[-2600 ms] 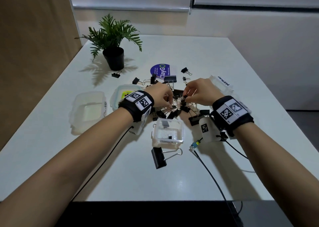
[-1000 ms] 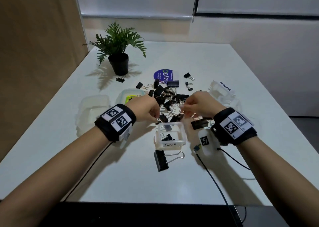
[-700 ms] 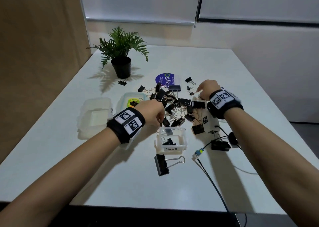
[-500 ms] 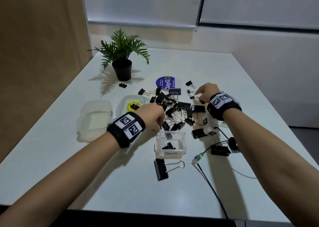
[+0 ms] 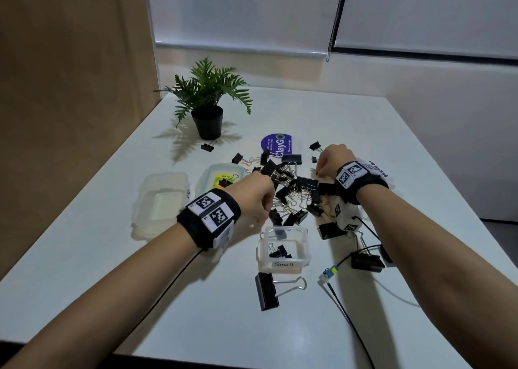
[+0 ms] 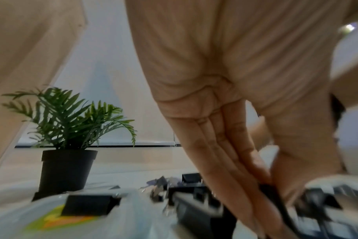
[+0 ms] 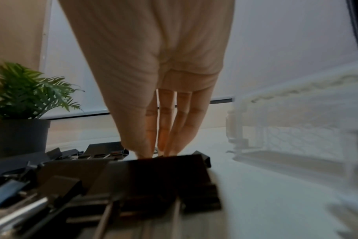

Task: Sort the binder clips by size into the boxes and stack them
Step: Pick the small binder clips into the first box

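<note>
A heap of black binder clips [image 5: 294,195] of mixed sizes lies mid-table. My left hand [image 5: 259,197] is at its left edge, and in the left wrist view the thumb and fingers [image 6: 245,161] pinch a black clip [image 6: 270,192]. My right hand [image 5: 330,158] reaches down at the heap's far right side. Its fingertips [image 7: 151,152] are bunched on the table behind a large clip [image 7: 153,177]; what is between them is hidden. The clear box labelled Small [image 5: 283,265] holds a few small clips. A Medium box [image 5: 377,169] stands behind my right wrist.
An empty clear box [image 5: 162,197] and a container with a yellow-green label [image 5: 221,176] sit at the left. Large clips lie in front of the Small box [image 5: 266,290] and at the right [image 5: 367,260]. A potted plant [image 5: 208,110], a blue sticker [image 5: 276,144] and cables [image 5: 336,284] are also there.
My right hand left the middle of the heap and reached to its far right side. My left hand moved from above the Small box to the heap's left edge.
</note>
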A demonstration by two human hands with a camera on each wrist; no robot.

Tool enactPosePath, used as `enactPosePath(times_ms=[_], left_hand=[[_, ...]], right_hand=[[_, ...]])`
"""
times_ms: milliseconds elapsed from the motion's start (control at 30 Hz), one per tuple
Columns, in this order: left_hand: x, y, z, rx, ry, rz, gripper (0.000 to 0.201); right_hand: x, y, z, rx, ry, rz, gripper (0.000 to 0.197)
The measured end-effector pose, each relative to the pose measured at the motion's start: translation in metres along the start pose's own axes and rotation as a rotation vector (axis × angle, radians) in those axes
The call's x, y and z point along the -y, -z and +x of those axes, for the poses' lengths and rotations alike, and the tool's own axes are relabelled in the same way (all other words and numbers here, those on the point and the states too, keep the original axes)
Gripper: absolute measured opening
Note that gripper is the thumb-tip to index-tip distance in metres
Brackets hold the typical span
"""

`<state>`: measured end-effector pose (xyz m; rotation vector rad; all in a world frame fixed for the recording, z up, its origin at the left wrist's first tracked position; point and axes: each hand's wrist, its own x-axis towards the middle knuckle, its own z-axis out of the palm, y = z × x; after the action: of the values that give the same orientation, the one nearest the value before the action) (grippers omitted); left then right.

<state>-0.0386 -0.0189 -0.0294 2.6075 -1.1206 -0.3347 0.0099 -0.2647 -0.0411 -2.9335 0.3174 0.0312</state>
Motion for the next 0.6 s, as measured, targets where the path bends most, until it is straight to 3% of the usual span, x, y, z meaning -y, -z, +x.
enactPosePath(times_ms=[133, 333, 467, 600], left_hand=[[0.010, 0.028, 0.010, -0.138, -0.020, -0.207, 0.007], [0.038, 0.050, 0.047, -0.247, 0.174, -0.492, 0.014], [0.035, 0.044, 0.072, -0.192, 0.177, -0.457, 0.025], [0.024, 0.032, 0.097, -0.158, 0.111, -0.136, 0.032]], right_hand=[[0.000, 0.000, 0.004, 0.024, 0.001, 0.013, 0.010], [-0.003, 0.002, 0.007, 0.046, 0.029, 0.010, 0.007], [-0.010, 0.004, 0.014, 0.015, 0.016, 0.107, 0.030], [-0.012, 0.005, 0.023, -0.059, 0.010, 0.160, 0.042]])
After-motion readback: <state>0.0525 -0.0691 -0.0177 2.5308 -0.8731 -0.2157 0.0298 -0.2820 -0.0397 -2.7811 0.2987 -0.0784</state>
